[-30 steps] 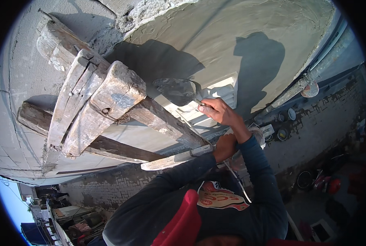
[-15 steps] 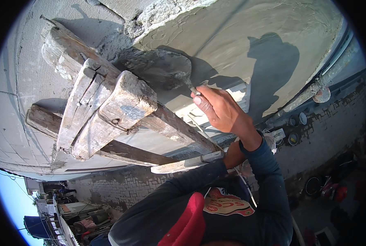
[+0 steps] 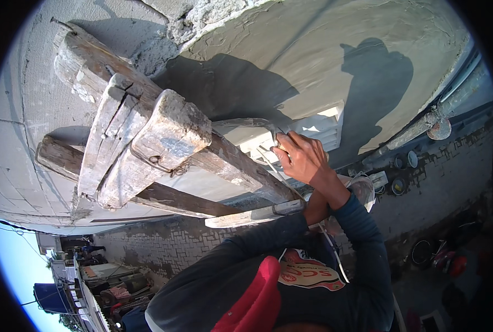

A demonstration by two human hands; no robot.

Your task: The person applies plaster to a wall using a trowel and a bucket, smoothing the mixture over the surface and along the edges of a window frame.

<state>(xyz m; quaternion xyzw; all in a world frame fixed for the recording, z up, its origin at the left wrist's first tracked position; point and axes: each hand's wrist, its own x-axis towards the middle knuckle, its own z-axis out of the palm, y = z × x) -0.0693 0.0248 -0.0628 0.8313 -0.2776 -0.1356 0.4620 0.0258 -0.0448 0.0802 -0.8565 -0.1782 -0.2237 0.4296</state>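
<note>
My right hand [image 3: 301,157] grips a cement-smeared trowel [image 3: 241,123] by its handle, the blade now seen nearly edge-on over a white slatted vent [image 3: 326,135] in the freshly plastered grey wall [image 3: 401,33]. Weathered wooden beams [image 3: 169,130], nailed and wired together, stand just left of the trowel. Below my right wrist, my left hand [image 3: 315,207] is at the end of a low wooden piece [image 3: 246,216], beside a pale bucket [image 3: 362,191]; its fingers are hidden behind my right arm.
A round, stained metal piece [image 3: 439,129] on a pole sits at the right. Far below are paving [image 3: 136,246], small buckets [image 3: 412,159] and a red two-wheeler [image 3: 454,263]. A distant person [image 3: 91,249] and a blue tank [image 3: 53,296] are at lower left.
My right hand and trowel rose up and left half a second ago and are now lower and further right, the blade turned from broad face to edge-on. My left hand has barely moved.
</note>
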